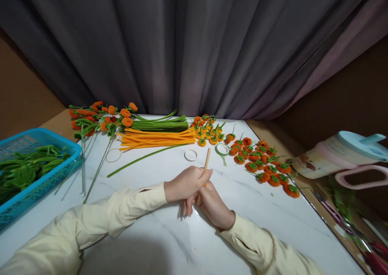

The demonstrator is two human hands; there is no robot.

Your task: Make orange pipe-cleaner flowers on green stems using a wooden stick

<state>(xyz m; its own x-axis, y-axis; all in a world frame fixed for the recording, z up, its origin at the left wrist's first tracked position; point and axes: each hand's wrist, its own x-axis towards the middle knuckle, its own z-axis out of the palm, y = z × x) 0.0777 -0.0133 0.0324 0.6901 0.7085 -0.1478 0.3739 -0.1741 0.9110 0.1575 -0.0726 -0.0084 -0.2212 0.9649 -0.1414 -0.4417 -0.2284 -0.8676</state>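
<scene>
Near the middle of the table, my left hand (pixel 185 183) is closed around a thin wooden stick (pixel 207 158), whose upper end sticks up above the thumb. Just below and to the right, my right hand (pixel 214 205) pinches the lower part of the same stick. A small bit of orange shows where the hands meet; most of it is hidden by fingers. Beyond my hands lie a white ring (pixel 190 155) and a roll of green tape (pixel 222 149). Orange pipe cleaners (pixel 157 138) lie in a bundle, with green pipe cleaners (pixel 160 124) behind them.
Orange pipe-cleaner flowers (pixel 266 162) spread along the right, yellow ones (pixel 209 134) at the back. Stemmed orange flowers (pixel 125 113) lie at back left. A blue basket (pixel 77 150) holds green leaves (pixel 30 168). A lidded cup (pixel 329 156) and scissors (pixel 342 220) sit at right.
</scene>
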